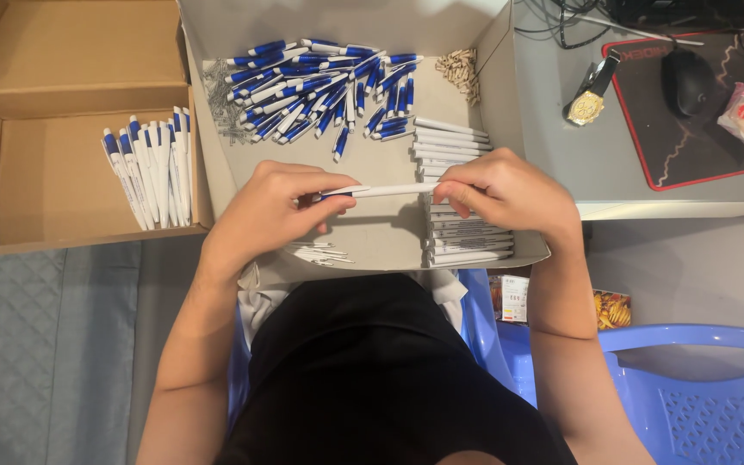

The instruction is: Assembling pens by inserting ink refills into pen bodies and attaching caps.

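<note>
Hands (pixel 273 211) hide pen (pixel 389 190) ends

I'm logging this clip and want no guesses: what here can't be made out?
Head view only:
- White pen barrel: both ends hidden inside the left hand and right hand.
- Stack of white barrels: middle covered by the right hand.
- Small metal pieces and tan bits: too small to identify.
- Thin parts under the left hand: partly hidden.
</note>
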